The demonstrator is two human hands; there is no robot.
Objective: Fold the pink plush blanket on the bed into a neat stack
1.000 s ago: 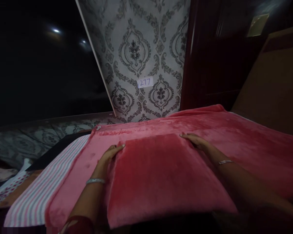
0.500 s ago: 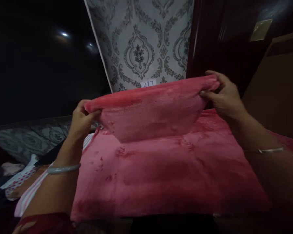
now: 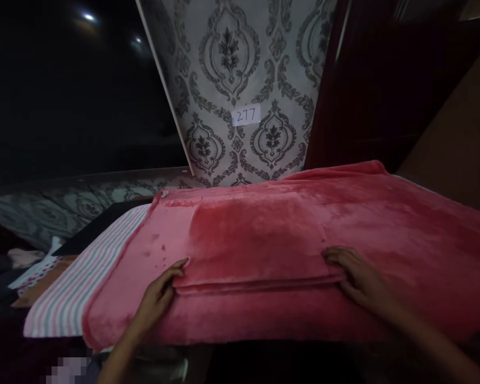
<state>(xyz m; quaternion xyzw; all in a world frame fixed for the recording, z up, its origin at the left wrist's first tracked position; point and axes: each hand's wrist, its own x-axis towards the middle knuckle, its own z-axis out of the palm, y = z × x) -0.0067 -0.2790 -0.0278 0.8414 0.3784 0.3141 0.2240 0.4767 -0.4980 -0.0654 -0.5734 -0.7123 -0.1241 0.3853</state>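
Observation:
A folded pink fleece cloth [image 3: 256,240] lies on top of a larger pink fleece blanket [image 3: 416,229] spread over a raised surface. My left hand [image 3: 158,296] rests flat at the folded cloth's near left corner, fingers touching its edge. At the near right corner my right hand [image 3: 360,274] lies flat with its fingers against the stacked layers. Neither hand grips the cloth.
A pink and white striped cloth [image 3: 80,282] sticks out from under the blanket on the left. Behind stands a grey damask-patterned wall [image 3: 240,64] with a label reading 277 [image 3: 246,115]. Dark wooden furniture [image 3: 368,80] is at the right, loose clothes [image 3: 24,266] at far left.
Half a second ago both hands held the cloth's edge lifted in the air. The cloth now lies folded over itself on the blanket and both hands rest at its near corners.

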